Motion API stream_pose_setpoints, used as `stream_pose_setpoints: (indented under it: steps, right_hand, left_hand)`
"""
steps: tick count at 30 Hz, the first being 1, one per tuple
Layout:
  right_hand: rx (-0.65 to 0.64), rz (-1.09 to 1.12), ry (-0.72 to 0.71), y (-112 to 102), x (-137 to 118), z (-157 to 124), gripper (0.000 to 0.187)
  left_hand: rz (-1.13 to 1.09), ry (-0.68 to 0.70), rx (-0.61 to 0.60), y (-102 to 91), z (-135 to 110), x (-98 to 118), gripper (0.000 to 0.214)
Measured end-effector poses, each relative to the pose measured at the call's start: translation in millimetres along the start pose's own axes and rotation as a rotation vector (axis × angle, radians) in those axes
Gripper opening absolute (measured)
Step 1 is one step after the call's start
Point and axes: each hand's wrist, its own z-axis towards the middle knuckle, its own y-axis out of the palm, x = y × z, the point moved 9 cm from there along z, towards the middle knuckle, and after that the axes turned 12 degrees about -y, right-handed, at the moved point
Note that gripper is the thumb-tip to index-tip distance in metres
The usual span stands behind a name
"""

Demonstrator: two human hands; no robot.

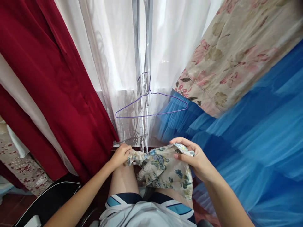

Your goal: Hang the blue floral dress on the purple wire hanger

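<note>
A cream floral garment (161,167) with blue and yellow flowers is stretched between my hands above my lap; its exact kind I cannot make out. My left hand (121,154) is closed on its gathered left end. At the other end, my right hand (191,154) grips the upper edge, with the thumb in front and the fingers behind. The lower part of the cloth hangs loose over my right thigh. Beyond my hands, a purple hanger (151,116) with nothing on it hangs from a grey metal stand (143,104).
White curtains (118,47) hang behind the stand. Dark red cloth (68,82) drapes at the left. On the right are a beige floral cloth (220,63) and blue tulle (236,145). A black chair-like object (52,195) with a white cable lies at the lower left.
</note>
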Motion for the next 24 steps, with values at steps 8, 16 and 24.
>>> stream_pose_setpoints:
  steps: [8, 16, 24]
  right_hand:
    - [0.147, -0.379, -0.221, -49, -19, 69, 0.04]
    - [0.04, -0.877, -0.45, -46, -26, 153, 0.034]
    - [-0.098, -0.889, -0.411, -44, -14, 153, 0.027]
  left_hand:
    - [0.041, 0.157, -0.109, -101.9, 8, 4, 0.022]
    - [-0.063, 0.171, 0.236, -213.5, 64, 36, 0.026]
    - [-0.561, -0.001, 0.047, -201.3, 96, 70, 0.032]
